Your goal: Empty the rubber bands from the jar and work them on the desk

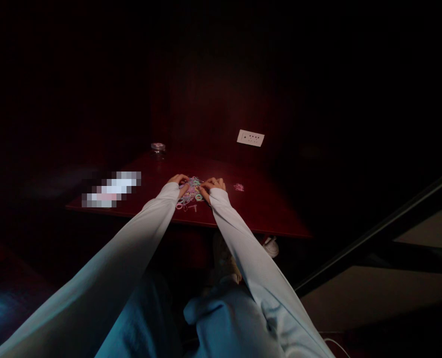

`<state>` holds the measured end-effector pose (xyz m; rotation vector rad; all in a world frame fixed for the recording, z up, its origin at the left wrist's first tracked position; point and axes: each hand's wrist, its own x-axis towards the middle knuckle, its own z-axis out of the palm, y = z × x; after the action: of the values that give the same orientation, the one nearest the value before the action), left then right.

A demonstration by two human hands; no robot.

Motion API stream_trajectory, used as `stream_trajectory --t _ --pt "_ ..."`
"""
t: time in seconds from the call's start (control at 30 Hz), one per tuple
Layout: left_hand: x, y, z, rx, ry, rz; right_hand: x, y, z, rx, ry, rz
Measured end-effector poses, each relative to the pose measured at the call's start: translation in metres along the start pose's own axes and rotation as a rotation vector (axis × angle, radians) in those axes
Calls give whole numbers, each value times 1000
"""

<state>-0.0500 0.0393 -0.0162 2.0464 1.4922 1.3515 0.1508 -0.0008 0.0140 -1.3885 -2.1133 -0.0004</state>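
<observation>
A loose pile of small, thin bands in several colours, which look like elastic hair ties (194,185), lies on the dark red table. At the pile's left edge is my left hand (178,182), fingers curved and thumb apart from them, touching the bands. My right hand (212,186) is over the pile's right side. Its thumb and index finger are drawn together in a pinch, and what sits between them is too small to make out. A small cluster of pink bands (239,187) lies apart, to the right of my right hand.
A clear lidded jar (158,149) stands at the back left of the table (266,214). A bright, pixelated flat object (112,190) lies near the left edge. A white wall socket plate (250,138) is behind the table. My legs are below the front edge.
</observation>
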Motion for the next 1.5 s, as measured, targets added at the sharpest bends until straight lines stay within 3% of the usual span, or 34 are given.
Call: stream_trajectory --t 0.27,0.53,1.1,1.5 --pt "-9 3 0 95 -35 188 3 3 2 47 -28 14" --pt "-10 3 0 171 -94 145 5 6 4 80 -28 52" --pt "-10 5 0 145 -58 152 5 2 0 80 -13 -2" --pt "-1 -15 11 88 15 201 4 0 -1 40 -35 -34"
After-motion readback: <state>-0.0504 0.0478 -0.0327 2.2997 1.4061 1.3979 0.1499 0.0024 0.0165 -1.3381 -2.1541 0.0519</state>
